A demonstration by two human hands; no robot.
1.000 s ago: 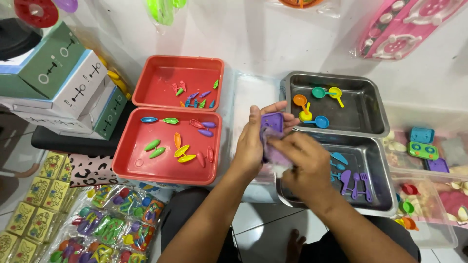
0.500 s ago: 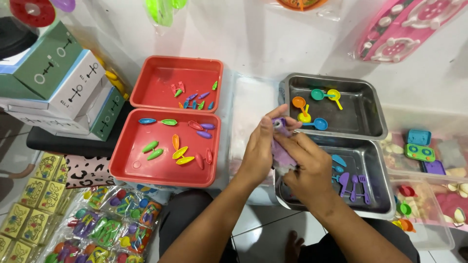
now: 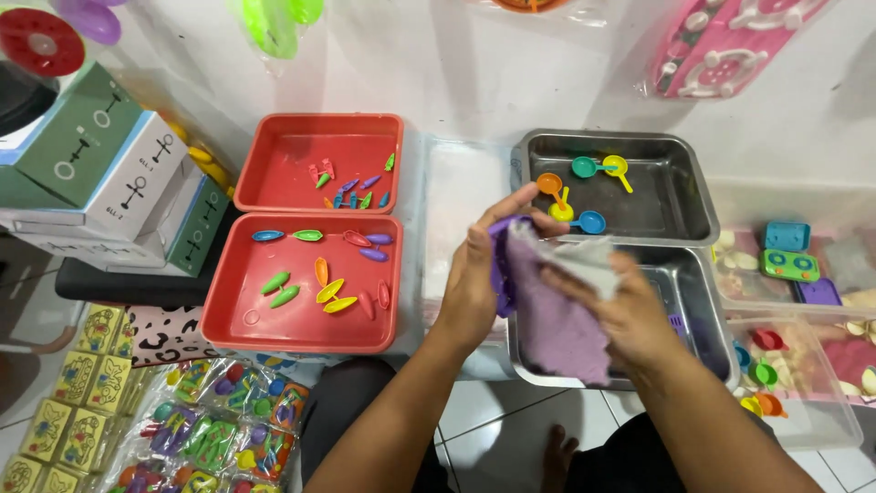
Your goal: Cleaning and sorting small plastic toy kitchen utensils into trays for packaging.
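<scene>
The left hand (image 3: 473, 274) grips a purple toy (image 3: 498, 260) by its edge, above the gap between the near red tray (image 3: 219, 315) and the near steel pan (image 3: 707, 301). The right hand (image 3: 630, 315) clutches a purple cloth (image 3: 557, 319), which drapes over the pan's left rim and touches the toy.

A toy packing workshop: sorting trays (image 3: 301, 315) of small plastic toys, bagged sets (image 3: 214, 429).

We see two red trays (image 3: 274, 333) holding small coloured boat-shaped toy pieces (image 3: 330, 290). To their right, our upper steel pan (image 3: 680, 187) holds little toy frying pans (image 3: 589, 222). Stacked boxes (image 3: 109, 173) stand far left.
</scene>
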